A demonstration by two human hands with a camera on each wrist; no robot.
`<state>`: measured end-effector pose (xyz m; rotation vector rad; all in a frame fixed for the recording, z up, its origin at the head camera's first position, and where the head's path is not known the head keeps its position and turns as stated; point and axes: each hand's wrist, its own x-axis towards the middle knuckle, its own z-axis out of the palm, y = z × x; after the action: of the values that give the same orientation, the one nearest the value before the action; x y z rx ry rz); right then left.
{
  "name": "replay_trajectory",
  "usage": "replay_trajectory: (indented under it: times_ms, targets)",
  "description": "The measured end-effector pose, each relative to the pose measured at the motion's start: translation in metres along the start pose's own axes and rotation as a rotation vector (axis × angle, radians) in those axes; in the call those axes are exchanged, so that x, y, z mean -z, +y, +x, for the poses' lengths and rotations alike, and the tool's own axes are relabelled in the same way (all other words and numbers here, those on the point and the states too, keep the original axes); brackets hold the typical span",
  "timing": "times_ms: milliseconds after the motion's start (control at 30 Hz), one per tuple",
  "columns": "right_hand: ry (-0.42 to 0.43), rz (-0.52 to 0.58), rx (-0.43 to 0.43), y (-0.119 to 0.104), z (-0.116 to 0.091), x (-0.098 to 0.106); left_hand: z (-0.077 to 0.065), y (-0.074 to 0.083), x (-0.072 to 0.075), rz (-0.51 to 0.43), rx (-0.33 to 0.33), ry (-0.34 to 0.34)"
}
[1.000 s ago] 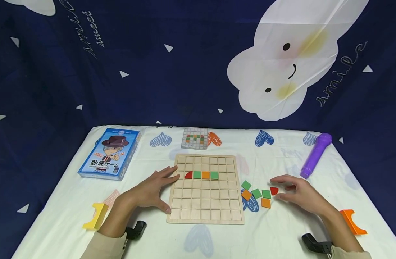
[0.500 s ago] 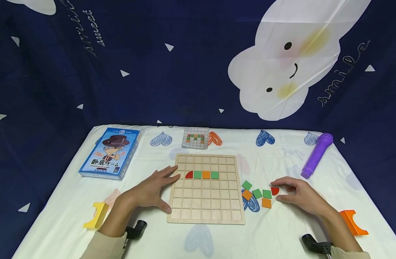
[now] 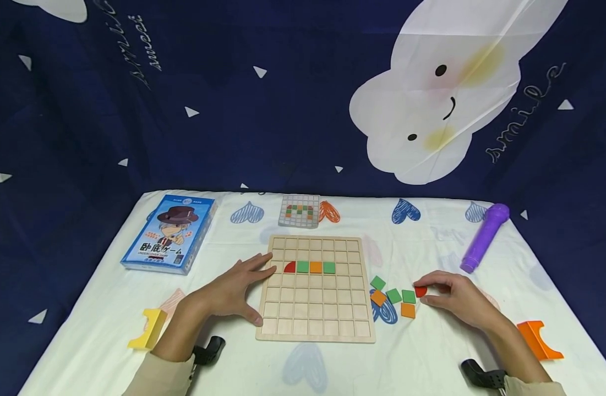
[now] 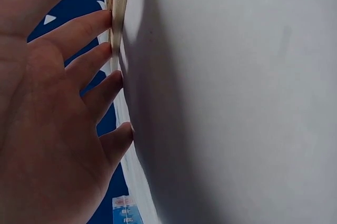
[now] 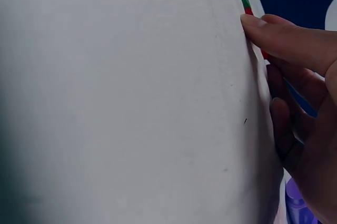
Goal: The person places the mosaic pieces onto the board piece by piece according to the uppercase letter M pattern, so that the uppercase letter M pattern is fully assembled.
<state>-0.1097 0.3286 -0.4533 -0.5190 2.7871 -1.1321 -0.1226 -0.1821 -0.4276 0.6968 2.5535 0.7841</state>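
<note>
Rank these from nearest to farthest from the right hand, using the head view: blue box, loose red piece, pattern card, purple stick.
1. Loose red piece, pinched by the right hand
2. Purple stick, beyond the hand, to the right
3. Pattern card, behind the wooden board
4. Blue box, on the left side

Left hand (image 3: 228,291): fingers spread, thumb apart
Right hand (image 3: 460,298): thumb and forefinger pinching
Forearms (image 3: 180,327): both angled inward

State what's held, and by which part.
The right hand pinches the loose red piece by its near and far edges; the left hand only touches the board.
</note>
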Motion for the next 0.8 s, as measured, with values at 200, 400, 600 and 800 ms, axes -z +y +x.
replay_trajectory:
  times_ms: [200, 400, 600, 800]
  targets:
    - [0.000, -0.008, 0.016, 0.000, 0.003, 0.003, 0.000, -0.001, 0.000, 0.004, -0.010, 0.006]
    - [0.026, 0.070, 0.101, -0.002, 0.009, 0.006, 0.000, -0.001, -0.001, 0.019, -0.014, 0.003]
    - [0.057, 0.080, 0.121, -0.007, 0.013, 0.006, 0.001, -0.001, -0.001, 0.011, -0.006, 0.007]
    - [0.036, 0.100, 0.032, -0.013, 0.018, 0.005, 0.000, -0.001, -0.001, 0.015, -0.011, 0.007]
